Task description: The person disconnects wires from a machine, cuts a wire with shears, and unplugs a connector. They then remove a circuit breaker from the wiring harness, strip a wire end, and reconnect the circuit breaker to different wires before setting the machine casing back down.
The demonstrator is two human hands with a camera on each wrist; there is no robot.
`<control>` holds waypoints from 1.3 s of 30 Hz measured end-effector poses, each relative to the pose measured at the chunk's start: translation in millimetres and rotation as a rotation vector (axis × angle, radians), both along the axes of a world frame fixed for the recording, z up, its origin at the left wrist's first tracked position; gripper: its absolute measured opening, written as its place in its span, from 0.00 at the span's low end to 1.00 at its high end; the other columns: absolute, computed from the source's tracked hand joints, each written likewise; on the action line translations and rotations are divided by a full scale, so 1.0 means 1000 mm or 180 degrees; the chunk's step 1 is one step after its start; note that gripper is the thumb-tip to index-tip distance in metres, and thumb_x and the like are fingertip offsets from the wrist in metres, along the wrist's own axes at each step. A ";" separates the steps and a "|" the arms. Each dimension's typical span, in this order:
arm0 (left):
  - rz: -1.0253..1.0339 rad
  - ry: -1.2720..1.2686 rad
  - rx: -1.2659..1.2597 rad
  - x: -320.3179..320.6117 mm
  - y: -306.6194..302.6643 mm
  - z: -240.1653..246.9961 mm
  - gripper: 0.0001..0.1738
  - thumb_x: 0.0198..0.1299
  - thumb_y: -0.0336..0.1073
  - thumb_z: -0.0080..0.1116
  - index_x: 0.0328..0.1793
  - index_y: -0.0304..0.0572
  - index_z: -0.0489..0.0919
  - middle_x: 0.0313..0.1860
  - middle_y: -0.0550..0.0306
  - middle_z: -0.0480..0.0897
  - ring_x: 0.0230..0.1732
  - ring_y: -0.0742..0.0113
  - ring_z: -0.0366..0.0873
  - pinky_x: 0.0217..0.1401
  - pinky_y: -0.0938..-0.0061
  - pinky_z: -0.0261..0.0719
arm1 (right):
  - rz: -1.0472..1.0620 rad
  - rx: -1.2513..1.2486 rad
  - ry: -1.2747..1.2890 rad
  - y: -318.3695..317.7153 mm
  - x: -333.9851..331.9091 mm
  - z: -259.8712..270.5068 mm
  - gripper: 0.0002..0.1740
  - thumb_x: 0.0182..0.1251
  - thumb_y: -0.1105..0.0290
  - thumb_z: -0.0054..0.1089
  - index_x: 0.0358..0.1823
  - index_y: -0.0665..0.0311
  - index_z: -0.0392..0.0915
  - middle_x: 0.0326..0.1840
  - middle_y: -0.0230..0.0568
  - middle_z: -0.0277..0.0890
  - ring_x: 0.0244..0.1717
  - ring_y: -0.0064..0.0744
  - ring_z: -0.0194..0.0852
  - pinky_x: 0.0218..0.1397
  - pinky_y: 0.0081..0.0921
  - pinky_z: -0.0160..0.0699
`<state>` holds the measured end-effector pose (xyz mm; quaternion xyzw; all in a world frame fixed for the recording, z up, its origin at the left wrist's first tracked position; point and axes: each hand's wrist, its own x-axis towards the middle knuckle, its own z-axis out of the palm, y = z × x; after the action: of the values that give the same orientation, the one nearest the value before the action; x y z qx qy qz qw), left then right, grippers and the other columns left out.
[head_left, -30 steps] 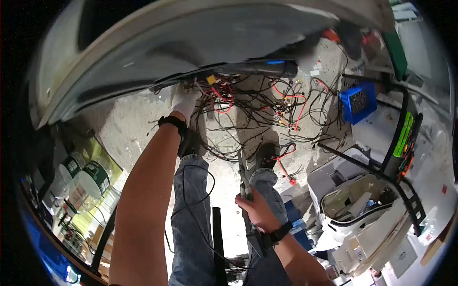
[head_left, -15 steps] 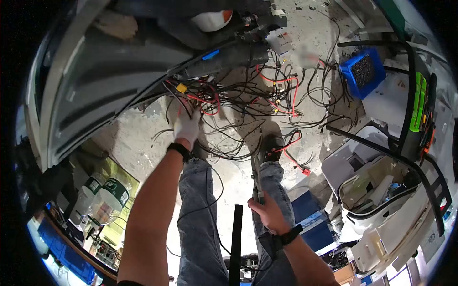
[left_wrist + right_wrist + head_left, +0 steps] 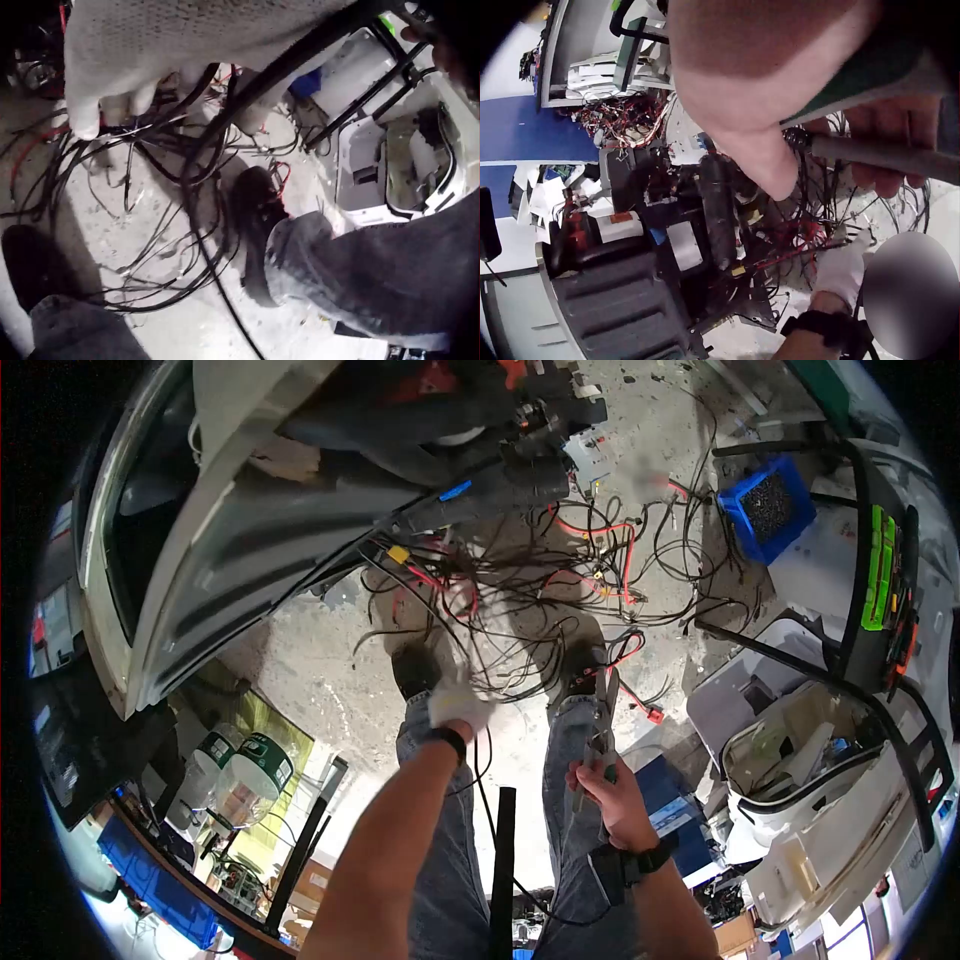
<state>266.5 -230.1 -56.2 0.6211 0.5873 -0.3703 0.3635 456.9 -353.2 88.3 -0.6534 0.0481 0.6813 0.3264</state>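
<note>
My gloved left hand (image 3: 460,705) is over my left shin, short of the wire pile. In the left wrist view the white knit glove (image 3: 187,34) has its fingers curled, with a black cable (image 3: 251,97) running across under it. A tangled bundle of black and red wires (image 3: 510,580) spreads on the floor past my shoes. By my right knee my bare right hand (image 3: 615,800) grips a pliers-like tool (image 3: 604,705), its long head toward my right shoe. Its grey handle (image 3: 877,154) and a spring show in the right wrist view.
A large dark car panel (image 3: 260,550) leans in from the upper left. A blue bin (image 3: 768,510) of small dark pieces and an open white container (image 3: 800,760) stand to the right. Clear plastic jars (image 3: 255,770) are at the left.
My left hand has drawn back from the wires by the panel toward my knees, with a cable trailing. My right hand has shifted a little right with the tool. The view has tilted.
</note>
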 end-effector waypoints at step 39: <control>0.3374 -0.2024 0.0129 -0.090 0.131 0.042 0.12 0.61 0.40 0.51 0.37 0.37 0.76 0.14 0.68 0.64 0.14 0.78 0.60 0.21 0.80 0.64 | 0.0145 -0.0041 0.0021 0.014 -0.023 0.004 0.14 0.62 0.63 0.56 0.41 0.66 0.70 0.29 0.35 0.70 0.32 0.25 0.67 0.38 0.24 0.66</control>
<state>176.5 -98.9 -14.5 0.3316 0.6858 0.0752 0.6435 434.0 -339.0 92.7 -0.6542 0.0386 0.6904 0.3064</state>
